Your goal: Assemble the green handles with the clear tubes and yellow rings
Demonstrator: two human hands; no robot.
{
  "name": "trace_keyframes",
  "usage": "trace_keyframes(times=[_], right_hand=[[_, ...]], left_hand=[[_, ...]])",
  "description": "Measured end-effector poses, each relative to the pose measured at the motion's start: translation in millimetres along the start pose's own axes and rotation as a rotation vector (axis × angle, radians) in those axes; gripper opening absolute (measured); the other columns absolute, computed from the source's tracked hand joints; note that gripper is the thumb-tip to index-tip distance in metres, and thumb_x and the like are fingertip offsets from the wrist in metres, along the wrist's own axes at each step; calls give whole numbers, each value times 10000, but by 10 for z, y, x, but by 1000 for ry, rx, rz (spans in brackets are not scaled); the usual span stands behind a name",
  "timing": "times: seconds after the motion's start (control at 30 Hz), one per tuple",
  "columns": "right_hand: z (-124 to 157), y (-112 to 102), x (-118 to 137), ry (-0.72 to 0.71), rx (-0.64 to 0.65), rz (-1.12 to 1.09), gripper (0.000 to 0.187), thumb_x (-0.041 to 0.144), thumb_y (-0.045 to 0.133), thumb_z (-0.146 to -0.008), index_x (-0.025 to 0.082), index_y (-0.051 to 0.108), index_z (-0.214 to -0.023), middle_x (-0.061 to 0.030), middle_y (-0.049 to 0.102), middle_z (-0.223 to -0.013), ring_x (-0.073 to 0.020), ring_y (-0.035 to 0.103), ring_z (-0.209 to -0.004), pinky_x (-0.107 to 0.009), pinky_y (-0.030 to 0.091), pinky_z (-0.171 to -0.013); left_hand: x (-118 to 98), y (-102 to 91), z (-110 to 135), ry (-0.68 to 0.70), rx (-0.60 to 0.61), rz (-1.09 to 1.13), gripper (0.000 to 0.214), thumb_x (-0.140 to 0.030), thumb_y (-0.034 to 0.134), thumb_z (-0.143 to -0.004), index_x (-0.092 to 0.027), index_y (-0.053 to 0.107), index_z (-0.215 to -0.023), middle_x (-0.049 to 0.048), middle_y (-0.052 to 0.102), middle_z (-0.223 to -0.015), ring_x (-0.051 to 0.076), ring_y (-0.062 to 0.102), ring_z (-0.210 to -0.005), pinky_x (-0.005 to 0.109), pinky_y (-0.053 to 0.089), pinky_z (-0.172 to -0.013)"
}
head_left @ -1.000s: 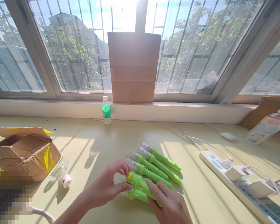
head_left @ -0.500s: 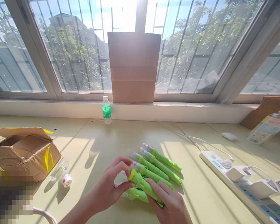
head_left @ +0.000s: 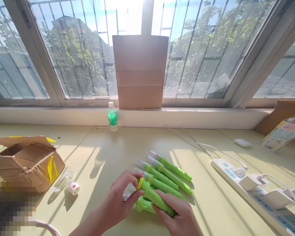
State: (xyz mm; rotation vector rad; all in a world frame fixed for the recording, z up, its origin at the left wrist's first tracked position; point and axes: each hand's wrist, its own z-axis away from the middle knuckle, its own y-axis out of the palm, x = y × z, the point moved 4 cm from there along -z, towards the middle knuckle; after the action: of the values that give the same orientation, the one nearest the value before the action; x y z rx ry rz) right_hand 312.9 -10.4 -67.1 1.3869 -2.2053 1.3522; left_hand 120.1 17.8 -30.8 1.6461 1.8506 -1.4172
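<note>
My right hand (head_left: 178, 213) is wrapped round a green plastic handle (head_left: 159, 200), tilted with its wider end up and to the left. At that end sits a yellow ring (head_left: 140, 183), pinched between the thumb and index finger of my left hand (head_left: 123, 196). Beneath and behind the hands lie several similar green handles (head_left: 170, 170) with clear tips, side by side on the table. One of these, a green handle (head_left: 146, 206), is partly hidden under my hands. To the left rest a white cap with a red dot (head_left: 74, 187) and a clear plastic tube (head_left: 64, 178).
An open cardboard box (head_left: 39, 173) stands at the left. A small bottle with a green label (head_left: 112, 117) is by the sill, before a cardboard sheet (head_left: 140, 72). On the right are a power strip (head_left: 226, 170) with plugs and cables, a white case (head_left: 242, 142) and a larger bottle (head_left: 282, 132).
Both hands and the held handle have shifted slightly right. The white cap has rolled a little to the right, its red dot turning. My grips look the same.
</note>
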Motion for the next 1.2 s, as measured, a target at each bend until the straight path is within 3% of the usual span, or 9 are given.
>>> trace_keyframes(times=[0.17, 0.33, 0.47, 0.67, 0.83, 0.93, 1.03, 1.2], right_hand=[[-21, -25, 53, -15, 16, -45, 221, 165, 627, -870, 247, 683, -1067, 8, 735, -741, -238, 756, -787, -241, 631, -658], [-53, -11, 54, 73, 101, -156, 114, 212, 598, -895, 242, 703, -926, 8, 728, -747, -251, 745, -848, -262, 625, -739], [-54, 5, 33, 130, 128, -180, 116, 242, 594, -892, 233, 710, -896, 9, 741, -752, -239, 747, -795, -244, 621, -704], [-73, -9, 133, 45, 64, -156, 111, 220, 650, -842, 230, 707, -937, 21, 740, -703, -180, 729, -637, -188, 607, -626], [-113, -39, 221, -40, 24, -85, 78, 174, 615, -853, 231, 666, -837, 30, 670, -627, -161, 688, -573, -211, 611, -694], [-100, -32, 193, -47, 25, -63, 87, 167, 607, -854, 229, 636, -800, 28, 631, -600, -189, 720, -673, -218, 608, -733], [-75, -19, 146, -28, 22, -59, 88, 166, 596, -863, 229, 630, -813, 25, 629, -614, -196, 731, -731, -209, 605, -728], [-77, 3, 130, -24, 35, -42, 96, 155, 578, -866, 223, 642, -843, 25, 656, -650, -177, 720, -691, -201, 602, -696]], left_hand=[[-4, -12, -13, 42, -18, 22, 310, -275, 790, -751, -224, 496, -834, 77, 702, -1099, 231, 680, -1010, 333, 541, -865], [16, 18, 21, 66, -82, -4, 253, -209, 743, -796, -227, 492, -826, 65, 711, -1074, 216, 688, -992, 326, 551, -843], [64, 54, 44, 87, -171, 21, 270, -233, 742, -803, -236, 476, -850, 53, 711, -1072, 205, 696, -969, 314, 561, -822], [79, 164, 96, 132, -132, 35, 324, -282, 802, -748, -248, 511, -886, 22, 725, -1005, 189, 712, -870, 284, 573, -777], [125, 171, 171, -10, -147, 112, 456, -276, 798, -747, -282, 427, -1012, 35, 731, -1098, 206, 722, -907, 310, 578, -778], [55, 112, 130, -38, -74, 141, 376, -283, 765, -771, -263, 418, -913, 45, 712, -1162, 216, 702, -991, 327, 560, -831], [8, 62, 61, -160, 1, 256, 325, -290, 709, -821, -247, 387, -830, 42, 715, -1158, 200, 697, -1012, 299, 561, -813], [34, 66, 15, -324, 74, 326, 337, -317, 720, -798, -227, 396, -781, 83, 698, -1182, 231, 672, -1072, 307, 563, -809]])
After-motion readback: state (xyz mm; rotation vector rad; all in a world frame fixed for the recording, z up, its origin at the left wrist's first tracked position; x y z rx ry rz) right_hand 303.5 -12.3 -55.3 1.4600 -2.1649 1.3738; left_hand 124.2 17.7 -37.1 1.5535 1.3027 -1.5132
